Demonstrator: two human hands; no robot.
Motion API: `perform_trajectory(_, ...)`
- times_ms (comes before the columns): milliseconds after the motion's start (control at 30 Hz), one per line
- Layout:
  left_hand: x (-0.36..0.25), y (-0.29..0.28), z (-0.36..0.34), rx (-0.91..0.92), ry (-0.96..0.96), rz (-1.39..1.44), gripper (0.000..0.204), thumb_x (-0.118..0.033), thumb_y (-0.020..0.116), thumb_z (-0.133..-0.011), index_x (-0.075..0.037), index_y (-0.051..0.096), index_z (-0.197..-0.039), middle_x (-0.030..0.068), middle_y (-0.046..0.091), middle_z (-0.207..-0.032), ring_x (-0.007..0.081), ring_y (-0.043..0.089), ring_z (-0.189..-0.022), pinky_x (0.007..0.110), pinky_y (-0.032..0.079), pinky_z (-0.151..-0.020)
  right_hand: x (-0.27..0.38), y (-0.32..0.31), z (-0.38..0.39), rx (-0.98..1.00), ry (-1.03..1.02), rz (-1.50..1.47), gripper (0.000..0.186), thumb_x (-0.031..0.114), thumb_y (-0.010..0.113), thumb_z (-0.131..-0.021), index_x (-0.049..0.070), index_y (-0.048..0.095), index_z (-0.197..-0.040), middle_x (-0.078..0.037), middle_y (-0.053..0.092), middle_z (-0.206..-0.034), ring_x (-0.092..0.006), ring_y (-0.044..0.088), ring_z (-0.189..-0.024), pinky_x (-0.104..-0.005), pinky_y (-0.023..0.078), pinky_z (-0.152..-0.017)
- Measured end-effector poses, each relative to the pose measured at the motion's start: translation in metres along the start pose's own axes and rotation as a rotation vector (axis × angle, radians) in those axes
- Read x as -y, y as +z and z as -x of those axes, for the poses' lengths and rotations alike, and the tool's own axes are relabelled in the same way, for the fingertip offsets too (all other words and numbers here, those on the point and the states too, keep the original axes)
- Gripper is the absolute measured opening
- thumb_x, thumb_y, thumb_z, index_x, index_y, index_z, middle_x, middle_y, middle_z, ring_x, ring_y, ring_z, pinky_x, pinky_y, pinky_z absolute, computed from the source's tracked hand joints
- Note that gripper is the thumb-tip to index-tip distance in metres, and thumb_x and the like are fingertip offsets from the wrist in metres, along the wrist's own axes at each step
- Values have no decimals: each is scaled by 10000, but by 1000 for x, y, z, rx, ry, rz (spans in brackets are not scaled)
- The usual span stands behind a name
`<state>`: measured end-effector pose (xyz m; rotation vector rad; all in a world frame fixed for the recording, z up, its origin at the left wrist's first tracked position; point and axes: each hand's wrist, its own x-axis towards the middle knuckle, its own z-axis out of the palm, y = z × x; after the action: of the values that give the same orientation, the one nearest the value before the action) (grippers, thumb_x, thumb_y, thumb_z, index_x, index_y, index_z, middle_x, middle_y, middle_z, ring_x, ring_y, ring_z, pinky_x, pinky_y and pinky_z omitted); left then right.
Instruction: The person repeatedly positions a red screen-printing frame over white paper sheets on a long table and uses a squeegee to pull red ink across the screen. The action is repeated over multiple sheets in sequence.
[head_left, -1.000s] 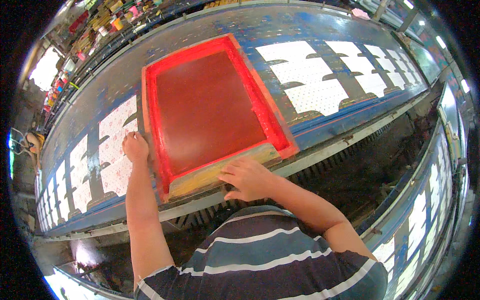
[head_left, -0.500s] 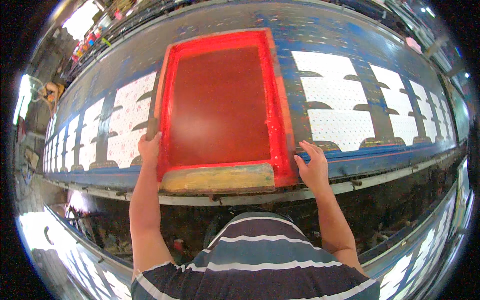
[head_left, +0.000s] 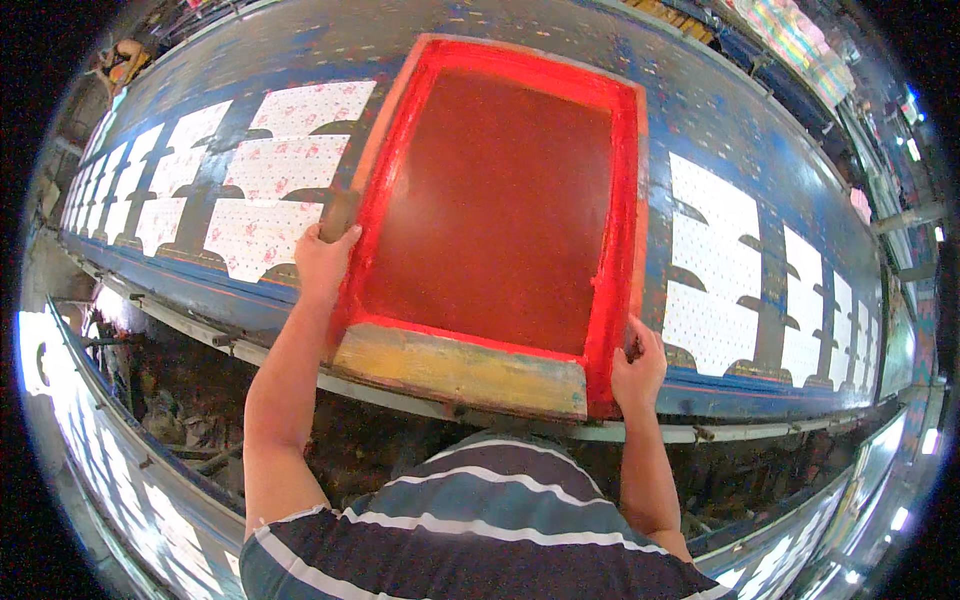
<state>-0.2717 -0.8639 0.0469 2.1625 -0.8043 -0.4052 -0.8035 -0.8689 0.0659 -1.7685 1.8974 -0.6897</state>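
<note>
A large screen-printing frame [head_left: 505,215] lies on the long printing table in front of me. Its mesh is dark brownish red inside a bright red border, and a yellow-stained strip [head_left: 460,368] runs along the near end. My left hand [head_left: 325,262] is closed around a brown handle [head_left: 340,212] on the frame's left side, thumb toward the border. At the near right corner, my right hand [head_left: 640,372] has its fingers curled against the frame's outer edge. The exact grip there is partly hidden by the hand itself.
White dotted cut fabric pieces with red prints [head_left: 275,190] lie left of the frame. More dotted white pieces [head_left: 712,290] lie on its right, in rows along the blue-stained table [head_left: 520,40]. A metal rail [head_left: 660,433] follows the near edge; another table with white pieces stands behind me.
My right hand has gone from spread fingers beside the frame to closed at its right edge. The left hand keeps its hold. The whole view has tilted, so the frame now appears slanted.
</note>
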Motion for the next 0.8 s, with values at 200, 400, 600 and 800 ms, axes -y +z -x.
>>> perform_trajectory(200,-3,-7,-1,135,-41,291,383,-245,934,-898,15,835,-1162,73,830,-987,192,739,-853,399,596,-813,19,-35,2,-82,-218,-3,497,5,790,-788,141,798,-1266,-156,723,-1039,-404,714,-1006,-525,598,-911)
perform_trajectory(400,-41,7,15,69,-34,292,240,-150,896,-940,19,823,-1093,47,797,-987,156,692,-813,346,555,-758,6,-79,-24,-178,-346,-5,437,-12,785,-811,140,821,-1219,-142,718,-1036,-377,719,-970,-487,603,-868)
perform_trajectory(600,-95,75,73,59,68,420,232,-128,921,-917,1,806,-1072,46,786,-993,151,686,-818,364,558,-785,-82,-134,-60,-220,-207,-12,426,-3,761,-802,144,821,-1196,-157,723,-1009,-404,714,-1014,-514,599,-896)
perform_trajectory(800,-146,175,164,6,108,350,311,-181,939,-907,33,800,-1084,77,793,-978,184,701,-834,398,571,-792,-204,-198,-92,-232,-97,-40,438,7,753,-780,150,833,-1186,-142,759,-1080,-414,729,-1086,-514,605,-951)
